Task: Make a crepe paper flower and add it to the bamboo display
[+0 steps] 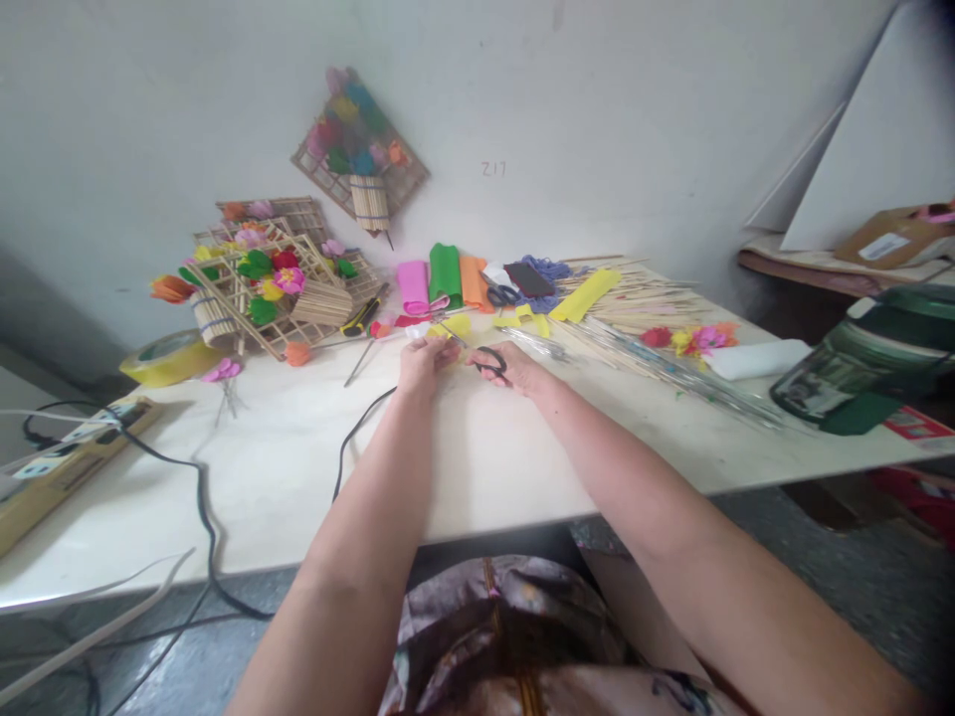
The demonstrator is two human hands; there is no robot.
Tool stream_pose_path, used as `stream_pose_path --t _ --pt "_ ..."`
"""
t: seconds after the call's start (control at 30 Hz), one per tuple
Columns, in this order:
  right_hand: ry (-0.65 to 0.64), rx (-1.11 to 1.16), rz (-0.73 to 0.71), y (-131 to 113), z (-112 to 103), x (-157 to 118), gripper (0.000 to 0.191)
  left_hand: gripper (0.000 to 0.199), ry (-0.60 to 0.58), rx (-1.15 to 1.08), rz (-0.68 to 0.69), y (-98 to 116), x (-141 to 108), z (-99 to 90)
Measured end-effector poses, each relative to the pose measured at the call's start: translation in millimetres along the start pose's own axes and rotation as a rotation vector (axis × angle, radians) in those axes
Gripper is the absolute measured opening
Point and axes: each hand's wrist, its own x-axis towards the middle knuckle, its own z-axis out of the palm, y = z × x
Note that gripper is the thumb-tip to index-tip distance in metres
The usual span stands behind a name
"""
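My right hand (514, 368) is closed round the black handles of a pair of scissors (492, 362), whose blades point left and away from me. Close by on the left, my left hand (422, 362) has its fingers pinched together at a piece of yellow crepe paper (458, 325); the exact grip is partly hidden. The scissor blades cross in front of this paper. More yellow scraps (526, 320) lie just beyond my right hand. A red paper flower (379, 329) and a screwdriver-like rod (359, 364) lie left of my left hand.
Stick lattices with paper flowers (280, 283) are piled at the left, beside yellow tape (168, 358) and a power strip (67, 457). Folded green paper (446, 275), a second pair of scissors (501, 294) and thin sticks (627, 303) lie behind. A green bottle (858, 363) stands right.
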Motion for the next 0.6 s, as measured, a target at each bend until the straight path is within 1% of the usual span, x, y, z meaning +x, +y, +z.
stream_pose_path --t 0.17,0.37,0.6 --pt "0.012 -0.012 -0.001 2.9 0.3 2.9 0.036 0.02 0.002 -0.009 -0.004 0.0 0.7 -0.1" --pt "0.026 -0.027 0.015 -0.2 3.3 1.3 0.032 0.021 -0.024 -0.011 0.004 -0.8 2.1 -1.7" --pt "-0.009 -0.018 0.036 1.7 0.3 0.7 0.031 0.021 -0.021 -0.007 0.015 -1.3 2.4 -2.3"
